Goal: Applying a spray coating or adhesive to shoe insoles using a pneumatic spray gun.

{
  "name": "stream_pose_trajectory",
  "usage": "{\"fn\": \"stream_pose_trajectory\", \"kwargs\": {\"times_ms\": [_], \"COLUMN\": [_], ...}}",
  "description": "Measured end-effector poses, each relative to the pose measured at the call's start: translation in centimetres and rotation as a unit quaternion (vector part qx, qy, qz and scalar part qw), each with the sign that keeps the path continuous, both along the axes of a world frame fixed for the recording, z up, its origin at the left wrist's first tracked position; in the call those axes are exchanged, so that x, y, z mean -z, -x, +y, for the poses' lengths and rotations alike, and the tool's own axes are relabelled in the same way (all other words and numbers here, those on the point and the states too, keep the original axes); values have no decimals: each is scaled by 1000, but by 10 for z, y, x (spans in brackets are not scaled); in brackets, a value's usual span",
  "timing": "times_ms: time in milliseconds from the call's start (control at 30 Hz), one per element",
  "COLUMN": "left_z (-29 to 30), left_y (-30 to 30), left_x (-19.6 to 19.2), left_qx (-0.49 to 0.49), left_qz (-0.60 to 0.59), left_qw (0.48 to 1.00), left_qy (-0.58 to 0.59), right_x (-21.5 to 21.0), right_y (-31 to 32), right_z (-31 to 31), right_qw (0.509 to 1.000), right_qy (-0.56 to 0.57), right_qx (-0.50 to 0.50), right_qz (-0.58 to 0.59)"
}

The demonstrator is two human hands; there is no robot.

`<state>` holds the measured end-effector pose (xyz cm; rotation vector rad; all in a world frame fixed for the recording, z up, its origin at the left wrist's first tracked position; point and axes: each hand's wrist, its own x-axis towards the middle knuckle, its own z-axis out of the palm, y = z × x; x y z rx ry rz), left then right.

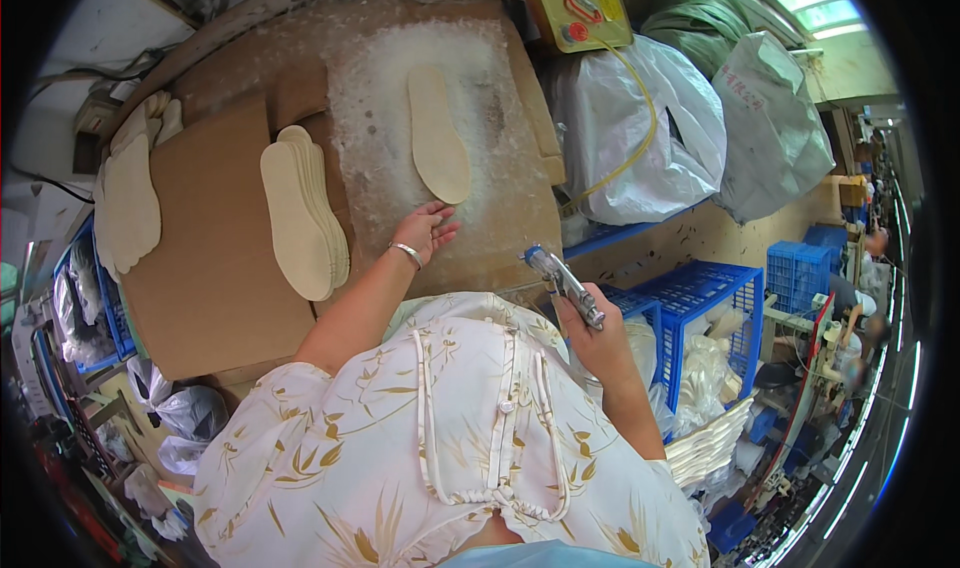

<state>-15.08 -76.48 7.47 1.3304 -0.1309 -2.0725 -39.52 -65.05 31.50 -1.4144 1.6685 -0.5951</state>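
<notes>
A single cream insole (438, 133) lies on a board (370, 168) coated with whitish residue, its lower end pointing toward me. My left hand (427, 233), with a bracelet at the wrist, is just below that end. Its fingers are apart and hold nothing; whether a fingertip touches the insole I cannot tell. In my right hand (598, 333) is a metal spray gun (565, 286), held off to the right of the board with its nozzle toward the upper left. Left of the board rests a stack of cream insoles (302, 213), slightly fanned.
Brown cardboard (205, 258) covers the left of the table, with more insoles (130, 203) at its far left. A yellow can (575, 8) stands at the back, a yellow hose (645, 138) looping over white sacks (630, 118). Blue crates (700, 298) are at my right.
</notes>
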Motion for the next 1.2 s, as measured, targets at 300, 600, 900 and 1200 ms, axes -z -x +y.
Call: {"fn": "stream_pose_trajectory", "kwargs": {"times_ms": [300, 600, 900, 1200], "left_z": [-2, -2, -7, -25], "left_y": [6, 7, 16, 15], "left_x": [-7, -3, -3, -58], "left_qx": [-34, -51, -92, -92], "left_qz": [-24, -19, -43, -151], "left_qw": [999, 999, 995, 982], "left_qy": [-1, -2, -3, 63], "right_x": [-2, -9, -2, 4], "right_y": [-10, -10, -18, -5], "right_z": [-22, -23, -44, -33], "right_qw": [999, 999, 997, 994], "right_qy": [44, 20, 67, -6], "right_qx": [22, -38, -14, 50], "right_qz": [3, -20, -44, -94]}}
